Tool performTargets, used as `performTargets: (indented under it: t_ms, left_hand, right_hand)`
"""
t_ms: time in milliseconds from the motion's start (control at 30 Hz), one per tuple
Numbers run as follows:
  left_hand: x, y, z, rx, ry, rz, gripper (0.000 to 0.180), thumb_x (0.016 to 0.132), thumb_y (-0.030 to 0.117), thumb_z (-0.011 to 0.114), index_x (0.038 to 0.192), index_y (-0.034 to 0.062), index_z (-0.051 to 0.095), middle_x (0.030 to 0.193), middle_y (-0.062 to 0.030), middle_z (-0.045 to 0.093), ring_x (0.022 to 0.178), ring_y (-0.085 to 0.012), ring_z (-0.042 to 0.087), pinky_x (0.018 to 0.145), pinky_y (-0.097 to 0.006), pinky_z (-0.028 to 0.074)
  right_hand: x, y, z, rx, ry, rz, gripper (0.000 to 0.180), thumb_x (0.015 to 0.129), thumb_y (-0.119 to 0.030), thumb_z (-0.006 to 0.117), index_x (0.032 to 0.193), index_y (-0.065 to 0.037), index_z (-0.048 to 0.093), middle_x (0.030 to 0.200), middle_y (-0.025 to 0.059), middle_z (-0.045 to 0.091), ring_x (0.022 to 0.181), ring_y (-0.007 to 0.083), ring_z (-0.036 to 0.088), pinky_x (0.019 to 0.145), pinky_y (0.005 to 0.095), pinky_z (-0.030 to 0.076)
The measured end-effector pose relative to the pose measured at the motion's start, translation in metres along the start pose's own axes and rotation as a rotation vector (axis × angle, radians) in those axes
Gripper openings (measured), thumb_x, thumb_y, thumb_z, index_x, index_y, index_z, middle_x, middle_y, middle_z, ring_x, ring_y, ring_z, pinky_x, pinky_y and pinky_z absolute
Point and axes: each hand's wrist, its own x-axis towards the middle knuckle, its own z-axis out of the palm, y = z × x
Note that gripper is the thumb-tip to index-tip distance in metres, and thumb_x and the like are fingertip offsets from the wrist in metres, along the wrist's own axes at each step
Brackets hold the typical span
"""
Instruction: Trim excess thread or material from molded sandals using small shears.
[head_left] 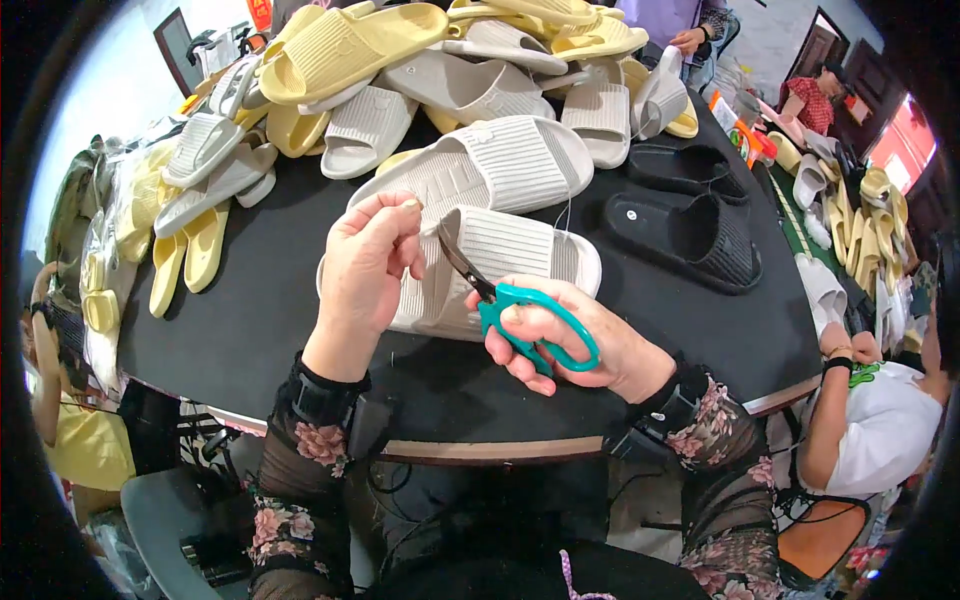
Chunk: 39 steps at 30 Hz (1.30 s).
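Right now the right hand [570, 340] holds a pair of scissors with green handles [520, 315]. Its fingers are curled through the green loops, and the dark blades are a little bit open, pointing up toward the other hand. The left hand [365, 265] is closed in a pinch, thumb and fingertips pressed together just by the tips of the blades. What it pinches is too small to see. Both hands are over a white ribbed slipper [520, 255], which lies on a round black table [250, 330], near the person's edge of it. A second white slipper [500, 165] lies just behind the first and touches it. Two black slippers [690, 235] sit to the right. A big heap of yellow and white slippers [400, 70] fills the far side of the table. Another person in a white shirt [880, 425] sits at the right.
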Motion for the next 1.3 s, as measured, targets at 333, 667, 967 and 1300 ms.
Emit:
performTargets:
  t_ms: [333, 667, 967, 1300]
  left_hand:
    - [-0.003, 0.001, 0.002, -0.017, 0.0, -0.045, 0.011, 0.085, 0.008, 0.062, 0.091, -0.0008, 0.061, 0.073, -0.001, 0.055, 0.05, -0.0064, 0.047, 0.045, -0.024, 0.044]
    - [-0.001, 0.001, -0.002, -0.011, 0.035, -0.004, 0.006, 0.087, 0.008, 0.056, 0.087, 0.0023, 0.058, 0.075, -0.0026, 0.053, 0.051, -0.0085, 0.044, 0.046, -0.025, 0.041]
    - [0.015, 0.006, -0.033, -0.233, 0.143, 0.067, 0.01, 0.087, 0.01, 0.053, 0.079, 0.0038, 0.053, 0.072, -0.0022, 0.049, 0.057, -0.0116, 0.042, 0.054, -0.03, 0.04]
    - [-0.026, 0.047, -0.064, -0.326, 0.17, 0.33, 0.008, 0.091, 0.012, 0.05, 0.087, 0.0054, 0.052, 0.084, -0.0061, 0.054, 0.059, -0.0126, 0.04, 0.058, -0.028, 0.036]
  right_hand:
    - [0.0, -0.001, 0.001, 0.014, 0.029, 0.012, 0.031, 0.094, -0.025, 0.058, 0.115, -0.004, 0.05, 0.076, 0.0047, 0.058, 0.055, 0.0075, 0.055, 0.038, 0.0207, 0.042]
    - [-0.002, -0.004, 0.003, -0.052, 0.093, -0.029, 0.028, 0.093, -0.021, 0.058, 0.115, -0.004, 0.052, 0.07, 0.0018, 0.057, 0.046, 0.0043, 0.049, 0.035, 0.019, 0.038]
    - [-0.006, -0.009, 0.002, -0.051, 0.178, -0.107, 0.036, 0.091, -0.018, 0.056, 0.122, -0.001, 0.048, 0.075, 0.0034, 0.055, 0.048, 0.0039, 0.046, 0.037, 0.0184, 0.038]
    - [-0.006, -0.01, -0.008, -0.069, 0.229, -0.192, 0.042, 0.089, -0.026, 0.062, 0.122, -0.004, 0.049, 0.077, 0.0028, 0.053, 0.048, 0.005, 0.045, 0.037, 0.0172, 0.036]
